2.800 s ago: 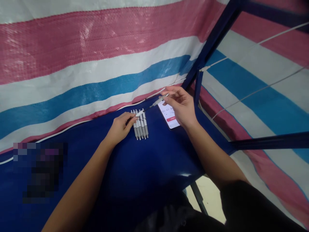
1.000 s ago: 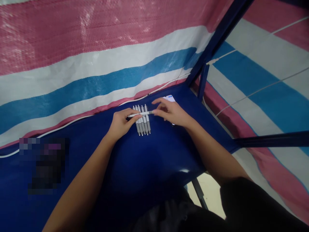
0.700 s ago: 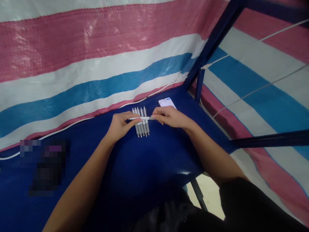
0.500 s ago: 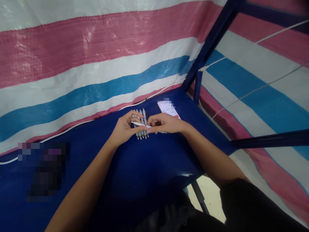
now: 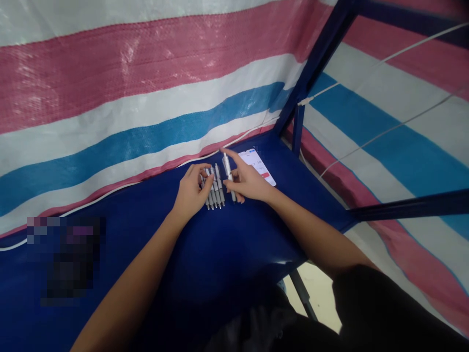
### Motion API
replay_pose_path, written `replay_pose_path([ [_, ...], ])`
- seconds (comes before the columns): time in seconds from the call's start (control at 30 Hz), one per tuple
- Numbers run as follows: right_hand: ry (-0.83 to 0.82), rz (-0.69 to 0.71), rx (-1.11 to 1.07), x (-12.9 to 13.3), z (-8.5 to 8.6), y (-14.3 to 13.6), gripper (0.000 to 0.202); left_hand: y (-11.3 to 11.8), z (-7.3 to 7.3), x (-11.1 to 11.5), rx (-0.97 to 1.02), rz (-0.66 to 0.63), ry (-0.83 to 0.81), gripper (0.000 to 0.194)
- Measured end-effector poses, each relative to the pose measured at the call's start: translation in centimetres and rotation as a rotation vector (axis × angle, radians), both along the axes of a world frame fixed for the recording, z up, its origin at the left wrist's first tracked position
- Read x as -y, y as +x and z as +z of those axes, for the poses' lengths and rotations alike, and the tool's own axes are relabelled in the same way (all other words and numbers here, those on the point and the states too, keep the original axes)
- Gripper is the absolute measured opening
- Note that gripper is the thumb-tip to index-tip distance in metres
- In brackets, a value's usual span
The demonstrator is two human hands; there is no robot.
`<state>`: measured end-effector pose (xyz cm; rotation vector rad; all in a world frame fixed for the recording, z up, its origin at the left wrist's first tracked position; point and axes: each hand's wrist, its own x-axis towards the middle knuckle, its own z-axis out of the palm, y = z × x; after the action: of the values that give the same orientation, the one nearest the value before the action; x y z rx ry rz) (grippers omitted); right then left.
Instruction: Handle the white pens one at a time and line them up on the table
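Note:
Several white-and-grey click pens (image 5: 219, 188) lie side by side on the blue table, grey grips and tips toward me. My left hand (image 5: 191, 191) is curled at the left side of this row, thumb and forefinger on the upper part of the pens. Just right of the row, my right hand (image 5: 246, 182) holds one more pen (image 5: 227, 167) between thumb and fingers, its tip pointing toward me. The right forefinger stretches along to the pen's top end. A narrow gap separates this pen from the row.
A phone (image 5: 269, 177) with a lit timer screen lies behind my right hand. A blurred dark object (image 5: 73, 259) is at the left. A white cable (image 5: 120, 188) runs along the table's back edge by the striped sheet (image 5: 146, 93). Blue frame bars (image 5: 298, 127) stand at right.
The pen held level between both hands is now in my right hand alone, turned lengthwise beside the row. My left hand has let go of it and closed on the row.

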<state>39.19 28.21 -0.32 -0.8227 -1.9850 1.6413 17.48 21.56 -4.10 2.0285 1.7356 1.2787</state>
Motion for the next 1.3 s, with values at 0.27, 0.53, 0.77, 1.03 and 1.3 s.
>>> replay_pose_path([
  [0.27, -0.081, -0.004, -0.045, -0.4, -0.9, -0.3, 0.088, 0.9, -1.0, -1.0, -0.237, 0.125, -0.054, 0.058],
  [0.53, -0.142, 0.074, -0.038, -0.5, -1.0, -0.3, 0.101, 0.4, -2.0, -0.8, -0.327, -0.019, -0.147, 0.061],
  [0.77, -0.147, -0.022, -0.066, -0.9, -1.6, -0.7, 0.108, 0.4, -1.8, -0.8, -0.331, -0.05, -0.191, 0.052],
  [1.03, -0.111, -0.084, -0.124, -0.5, -1.1, -0.7, 0.099, 0.5, -1.5, -0.7, -0.306, -0.06, -0.212, 0.05],
  [1.3, -0.108, -0.062, -0.113, -1.2, -1.9, -0.6, 0.114, 0.7, -1.0, -0.5, -0.314, -0.057, -0.236, 0.049],
])
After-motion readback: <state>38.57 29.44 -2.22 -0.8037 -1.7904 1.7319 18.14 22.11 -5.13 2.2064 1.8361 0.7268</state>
